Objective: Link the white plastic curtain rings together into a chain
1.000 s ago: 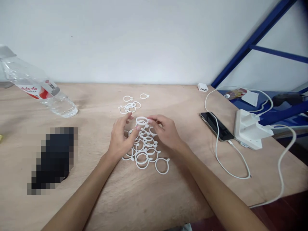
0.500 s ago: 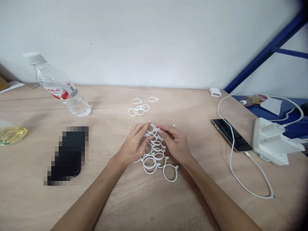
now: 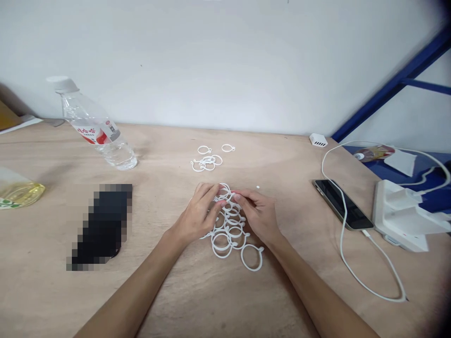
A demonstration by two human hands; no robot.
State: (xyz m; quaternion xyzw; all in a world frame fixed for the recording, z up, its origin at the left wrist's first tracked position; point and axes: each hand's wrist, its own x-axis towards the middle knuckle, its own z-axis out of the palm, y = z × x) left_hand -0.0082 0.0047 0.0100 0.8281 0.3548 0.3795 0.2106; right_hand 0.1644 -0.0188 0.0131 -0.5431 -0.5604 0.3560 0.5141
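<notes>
fingers curled, the left hand (image 3: 197, 216) and right hand (image 3: 259, 216) close together over the top of a linked chain of white plastic rings (image 3: 232, 233), at its 9 and 3 o'clock sides; they seem to pinch a ring, though the fingers hide it. a smaller tangle of rings (image 3: 206, 163) lies apart at 12 o'clock on the plywood table (image 3: 158, 291).

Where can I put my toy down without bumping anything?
The bare light wood tabletop has room between the white plastic rings and the black smartphone, and between the rings and the clear plastic bottle. It's crowded where the left hand and right hand sit on the rings.
</notes>
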